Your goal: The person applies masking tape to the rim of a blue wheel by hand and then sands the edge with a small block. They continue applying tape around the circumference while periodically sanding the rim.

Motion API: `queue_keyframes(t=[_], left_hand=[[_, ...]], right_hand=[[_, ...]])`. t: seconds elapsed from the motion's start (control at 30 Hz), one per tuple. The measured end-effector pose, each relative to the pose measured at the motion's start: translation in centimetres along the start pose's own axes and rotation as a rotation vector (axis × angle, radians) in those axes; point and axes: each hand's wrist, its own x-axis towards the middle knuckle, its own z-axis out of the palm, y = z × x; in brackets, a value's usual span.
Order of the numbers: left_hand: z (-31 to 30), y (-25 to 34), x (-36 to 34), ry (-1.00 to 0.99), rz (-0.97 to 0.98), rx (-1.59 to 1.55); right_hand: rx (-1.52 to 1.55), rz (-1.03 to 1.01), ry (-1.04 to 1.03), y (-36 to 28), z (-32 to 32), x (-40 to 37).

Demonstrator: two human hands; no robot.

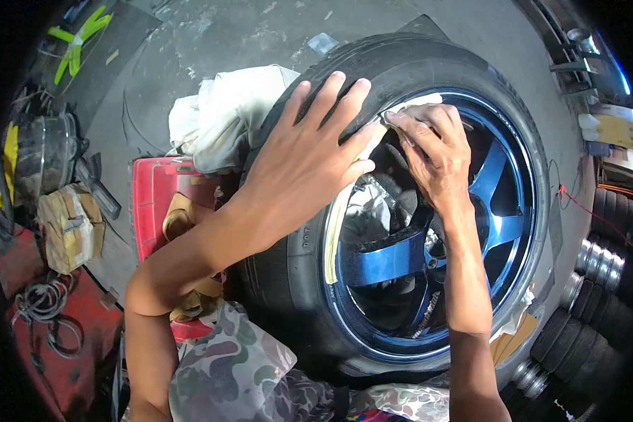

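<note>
A blue spoked wheel rim (pixel 380 264) sits inside a black tire (pixel 288 267) in front of me. A strip of cream masking tape (pixel 335 228) runs along the rim's left and upper edge, against the tire. My left hand (pixel 295 158) lies over the tire's upper left with its fingers spread; its index finger and thumb touch the tape. Just right of it, my right hand (pixel 436 144) is closed, its thumb and forefinger pinching at the tape on the upper rim edge. The fingers partly hide the tape there.
A red crate (pixel 151 204) with tape rolls (pixel 179 214) stands left of the tire, a white cloth (pixel 239 105) above it. A taped box (pixel 70 228) and a coiled cable (pixel 46 302) lie further left. Stacked tires (pixel 570 344) line the right side.
</note>
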Motion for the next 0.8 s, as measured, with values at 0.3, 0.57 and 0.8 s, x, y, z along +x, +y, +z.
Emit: queue_keyframes(t=[0.3,0.57,0.8], left_hand=[[-0.4,0.9,-3.4,0.021,-0.126,-0.203],[-0.2,0.8,-3.4,0.055,-0.138,-0.235],[-0.4,0.9,-3.4,0.066,-0.141,-0.235]], right_hand=[[0.047,-0.191,-0.077,1.6,0.1,0.5],[0.096,-0.270,-0.170,-0.2,0.1,-0.3],[0.108,-0.277,-0.112,-0.5,0.7,-0.1]])
